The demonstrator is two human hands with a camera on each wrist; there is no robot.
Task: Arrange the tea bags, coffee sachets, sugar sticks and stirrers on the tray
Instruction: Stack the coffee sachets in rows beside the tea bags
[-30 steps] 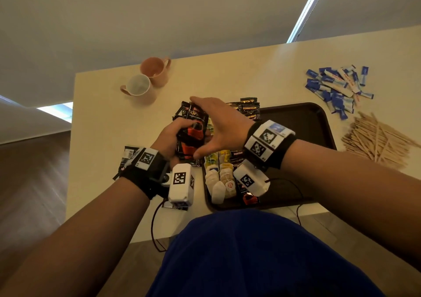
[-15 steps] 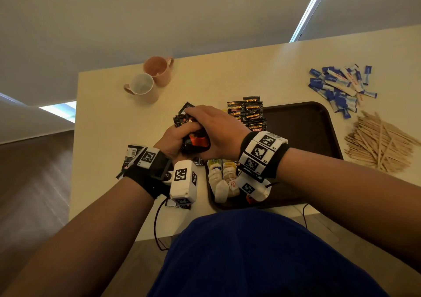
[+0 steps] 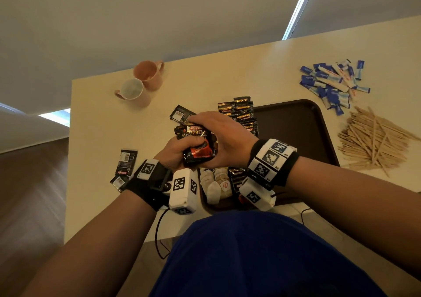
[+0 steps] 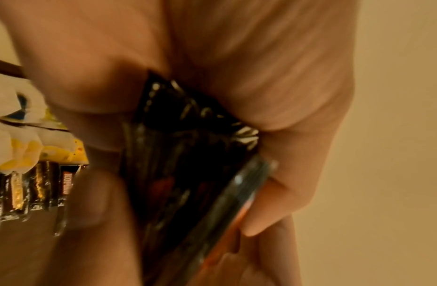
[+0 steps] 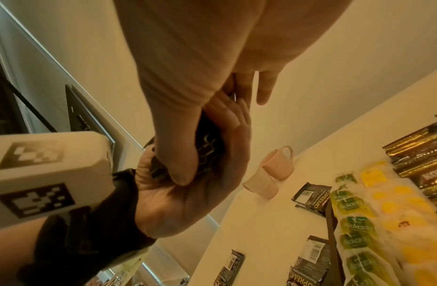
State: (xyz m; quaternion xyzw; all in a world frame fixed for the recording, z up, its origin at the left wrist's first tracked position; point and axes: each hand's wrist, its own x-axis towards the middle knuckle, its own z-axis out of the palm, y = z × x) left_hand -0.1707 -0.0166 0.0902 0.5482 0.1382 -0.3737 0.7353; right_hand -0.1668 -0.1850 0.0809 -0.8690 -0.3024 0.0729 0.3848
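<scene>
Both hands closed tighter on coffee stack (image 3: 198, 146) since a moment ago: left hand (image 3: 175, 153) under, right hand (image 3: 224, 140) over; stack squared, above tray (image 3: 319, 123) left edge, ready to lay down

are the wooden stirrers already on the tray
No, the wooden stirrers lie in a pile on the table, right of the tray.

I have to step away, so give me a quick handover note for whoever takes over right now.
Both hands: left hand and right hand together grip a stack of coffee sachets above the tray's left edge.
Done: tea bags and a row of sachets are on the tray.
Left: loose sachets on the table, sugar sticks and stirrers, both still off the tray.
</scene>
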